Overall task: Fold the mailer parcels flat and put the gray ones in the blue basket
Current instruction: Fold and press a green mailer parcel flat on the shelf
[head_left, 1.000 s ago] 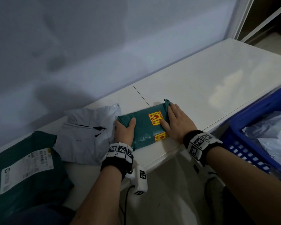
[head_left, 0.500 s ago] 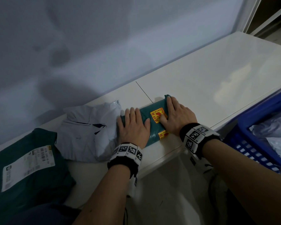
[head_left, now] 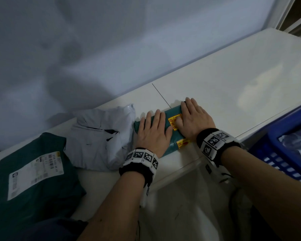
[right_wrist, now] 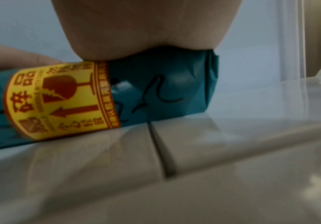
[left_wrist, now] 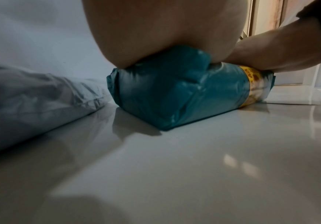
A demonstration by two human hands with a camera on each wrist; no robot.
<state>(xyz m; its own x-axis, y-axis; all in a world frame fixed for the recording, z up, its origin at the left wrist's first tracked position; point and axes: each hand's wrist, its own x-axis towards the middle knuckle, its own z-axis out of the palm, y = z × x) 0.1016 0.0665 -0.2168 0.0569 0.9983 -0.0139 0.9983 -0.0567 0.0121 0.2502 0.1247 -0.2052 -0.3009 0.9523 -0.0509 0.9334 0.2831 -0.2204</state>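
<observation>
Your left hand [head_left: 153, 134] and right hand [head_left: 195, 119] lie flat, fingers straight, pressing the folded teal plastic mailer parcel [left_wrist: 176, 94] at the white surface's [head_left: 233, 87] near edge. Release too early and trapped air could spring it open.

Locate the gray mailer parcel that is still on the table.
In the head view the gray mailer parcel lies crumpled on the white table, left of the small teal parcel under both hands, and right of the large dark green parcel.
</observation>
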